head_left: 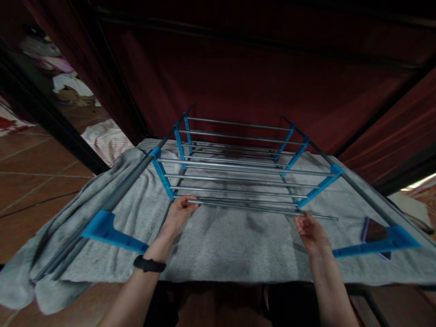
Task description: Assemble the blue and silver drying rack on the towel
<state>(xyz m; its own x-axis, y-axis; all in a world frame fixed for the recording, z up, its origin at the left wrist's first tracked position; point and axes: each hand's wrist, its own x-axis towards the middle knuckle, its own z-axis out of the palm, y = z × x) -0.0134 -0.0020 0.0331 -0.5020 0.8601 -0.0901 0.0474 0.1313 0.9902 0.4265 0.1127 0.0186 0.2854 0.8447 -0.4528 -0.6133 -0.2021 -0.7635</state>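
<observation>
My left hand (179,212) pinches a thin grey metal rod (245,207) near its left end. Palm up, my right hand (311,234) has its fingers closed on the same rod, whose end (332,218) sticks out to the right. Just beyond the rod lies a rack frame of metal tubes (238,168) joined by blue plastic brackets (162,175), with crossbars between its two sides. Nearer to me, a blue bracket (112,234) points inward on the left and another blue bracket (378,245) on the right; no crossbar is seen joining this pair.
Under the rack is a grey blanket (225,250). A phone (374,230) lies on it at the right, partly behind the bracket. Dark red panels (238,81) rise close behind the rack. At the far left, cloths (73,84) are piled on the tiled floor (41,156).
</observation>
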